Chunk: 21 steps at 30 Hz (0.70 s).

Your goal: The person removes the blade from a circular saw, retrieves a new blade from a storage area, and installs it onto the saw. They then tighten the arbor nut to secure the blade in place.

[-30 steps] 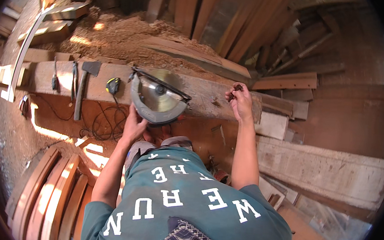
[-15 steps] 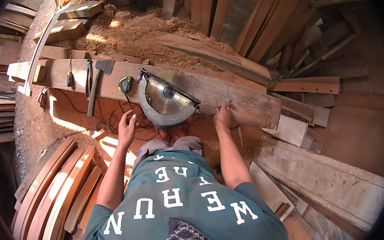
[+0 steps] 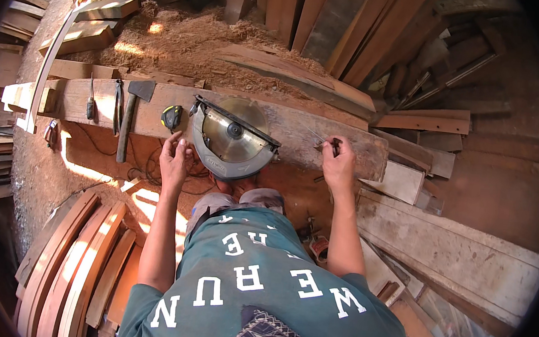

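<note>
A circular saw (image 3: 230, 141) lies on the thick timber beam (image 3: 348, 137) with its round blade facing up. My right hand (image 3: 341, 163) is over the beam to the right of the saw, its fingers pinched around a small dark metal part (image 3: 336, 146) whose kind I cannot make out. A thin rod-like thing points left from near those fingertips. My left hand (image 3: 174, 160) hovers at the beam's near edge, left of the saw and just below a yellow-and-black tape measure (image 3: 171, 117). Its fingers are apart, with nothing visible in them.
Left along the beam lie a hatchet (image 3: 129, 113), pliers (image 3: 118, 106) and a screwdriver (image 3: 90, 100). A dark cord (image 3: 146, 165) coils below the beam. Sawdust (image 3: 184, 48) and planks lie beyond; stacked boards (image 3: 62, 266) stand at the lower left.
My right hand has moved right and closed around the small part that lay on the beam. My left hand has shifted slightly up, toward the tape measure. The saw stays in place.
</note>
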Available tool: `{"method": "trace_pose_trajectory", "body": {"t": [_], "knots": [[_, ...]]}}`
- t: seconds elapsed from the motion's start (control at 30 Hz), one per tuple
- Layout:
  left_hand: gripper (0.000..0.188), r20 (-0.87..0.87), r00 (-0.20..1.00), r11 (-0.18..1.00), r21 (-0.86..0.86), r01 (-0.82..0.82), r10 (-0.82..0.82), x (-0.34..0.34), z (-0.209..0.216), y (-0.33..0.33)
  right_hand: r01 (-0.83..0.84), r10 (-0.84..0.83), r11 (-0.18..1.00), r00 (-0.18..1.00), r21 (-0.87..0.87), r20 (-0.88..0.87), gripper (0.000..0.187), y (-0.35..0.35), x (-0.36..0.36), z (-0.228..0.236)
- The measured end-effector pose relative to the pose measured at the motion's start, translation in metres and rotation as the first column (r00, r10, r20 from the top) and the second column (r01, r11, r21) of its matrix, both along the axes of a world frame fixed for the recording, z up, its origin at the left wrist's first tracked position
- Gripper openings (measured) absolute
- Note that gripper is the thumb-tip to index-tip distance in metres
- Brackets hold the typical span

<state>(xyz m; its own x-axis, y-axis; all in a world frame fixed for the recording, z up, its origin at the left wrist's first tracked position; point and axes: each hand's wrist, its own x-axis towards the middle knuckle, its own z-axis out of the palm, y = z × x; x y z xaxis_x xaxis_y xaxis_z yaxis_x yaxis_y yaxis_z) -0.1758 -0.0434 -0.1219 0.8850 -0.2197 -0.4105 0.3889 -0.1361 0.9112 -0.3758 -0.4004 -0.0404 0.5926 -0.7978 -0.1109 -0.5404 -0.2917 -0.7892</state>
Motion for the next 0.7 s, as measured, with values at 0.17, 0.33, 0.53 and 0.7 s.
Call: {"method": "trace_pose_trajectory", "body": {"t": [0.17,0.33,0.53,0.7], "knots": [[0.038,0.08,0.996,0.999,0.014,-0.032,0.031,0.024,-0.003,-0.014,-0.232,0.26,0.954,0.956,-0.191,0.139,0.012,0.019,0.029,0.087],[0.042,-0.103,0.993,0.985,-0.16,-0.072,0.056,0.038,-0.002,-0.023,-0.406,0.427,0.904,0.868,-0.131,0.255,0.013,0.047,0.071,0.101],[0.057,-0.351,0.935,0.889,-0.409,-0.204,0.053,0.032,0.005,-0.039,-0.621,0.699,0.714,0.613,-0.323,0.368,0.014,0.079,0.146,0.07],[0.082,-0.356,0.934,0.889,-0.437,-0.135,-0.034,0.024,0.009,-0.051,-0.65,0.744,0.666,0.614,-0.366,0.264,0.016,0.107,0.178,0.039]]}}
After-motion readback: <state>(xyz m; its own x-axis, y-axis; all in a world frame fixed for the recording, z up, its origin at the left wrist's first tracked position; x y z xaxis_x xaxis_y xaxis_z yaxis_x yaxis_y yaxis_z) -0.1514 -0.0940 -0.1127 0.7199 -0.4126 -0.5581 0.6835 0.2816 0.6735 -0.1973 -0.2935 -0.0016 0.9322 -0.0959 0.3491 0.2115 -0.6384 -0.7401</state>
